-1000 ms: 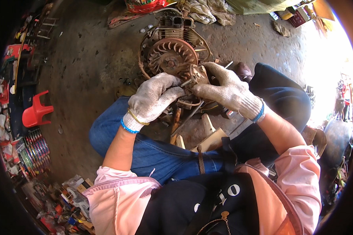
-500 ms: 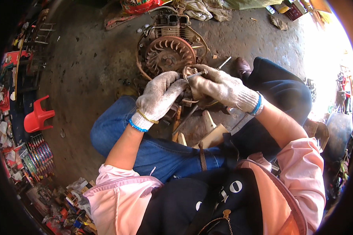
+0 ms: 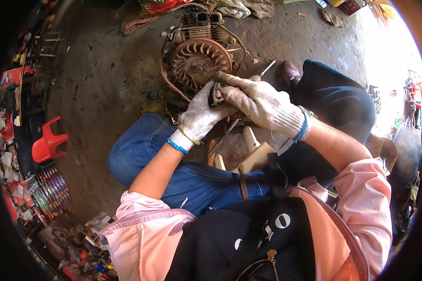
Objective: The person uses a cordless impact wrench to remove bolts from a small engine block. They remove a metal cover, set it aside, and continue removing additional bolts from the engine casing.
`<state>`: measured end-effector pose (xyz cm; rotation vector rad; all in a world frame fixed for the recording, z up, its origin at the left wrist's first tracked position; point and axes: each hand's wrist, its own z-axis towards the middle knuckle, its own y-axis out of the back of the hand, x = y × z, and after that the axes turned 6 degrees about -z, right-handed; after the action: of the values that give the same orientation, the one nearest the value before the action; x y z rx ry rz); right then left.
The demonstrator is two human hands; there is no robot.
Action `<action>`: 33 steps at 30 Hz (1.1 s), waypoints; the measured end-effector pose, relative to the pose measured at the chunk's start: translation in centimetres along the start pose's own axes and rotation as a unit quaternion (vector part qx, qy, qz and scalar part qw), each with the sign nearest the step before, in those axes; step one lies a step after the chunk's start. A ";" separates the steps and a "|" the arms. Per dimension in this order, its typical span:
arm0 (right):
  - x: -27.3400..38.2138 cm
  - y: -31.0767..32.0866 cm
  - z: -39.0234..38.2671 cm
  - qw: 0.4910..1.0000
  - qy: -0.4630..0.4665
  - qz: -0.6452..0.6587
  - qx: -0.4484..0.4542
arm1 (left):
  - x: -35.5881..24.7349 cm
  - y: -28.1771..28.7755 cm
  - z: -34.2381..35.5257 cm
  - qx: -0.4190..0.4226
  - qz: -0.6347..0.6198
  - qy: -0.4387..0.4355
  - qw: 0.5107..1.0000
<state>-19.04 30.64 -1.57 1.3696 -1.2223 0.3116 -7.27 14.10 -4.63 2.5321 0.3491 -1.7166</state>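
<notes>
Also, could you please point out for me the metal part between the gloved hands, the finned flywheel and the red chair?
Metal part (image 3: 218, 95), head view: its small uncovered portion.
Finned flywheel (image 3: 200, 69), head view: its central hub.
Red chair (image 3: 44, 147), head view: its broad smooth surface.

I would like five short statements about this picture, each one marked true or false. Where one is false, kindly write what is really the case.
1. The left grip and the right grip are both in pale knitted gloves. True.
2. These two grips are held wide apart. False: they are close together, at a small metal part.
3. The finned wheel is on the engine. True.
4. The plastic stool is green and on the person's right. False: it is red and on the left.
5. The jacket sleeves are pink. True.
</notes>
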 end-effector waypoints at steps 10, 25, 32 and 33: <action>-0.1 0.3 -0.8 0.994 0.082 -0.036 -0.061 | 2.1 0.3 1.0 0.005 -0.101 0.025 0.995; -4.3 2.2 0.2 0.944 -0.017 -0.330 0.009 | 3.6 4.3 -0.7 -0.042 -0.382 0.107 0.917; -1.2 -0.6 0.0 0.993 0.107 0.005 -0.049 | 1.2 2.1 -1.0 0.037 -0.371 0.084 0.924; -1.0 -0.8 0.1 0.994 0.103 -0.001 -0.046 | 1.0 2.0 -0.9 0.050 -0.363 0.081 0.927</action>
<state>-18.89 30.77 -2.85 1.2274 -1.0515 0.3796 -5.70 12.51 -5.36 2.8288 1.3925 -1.7204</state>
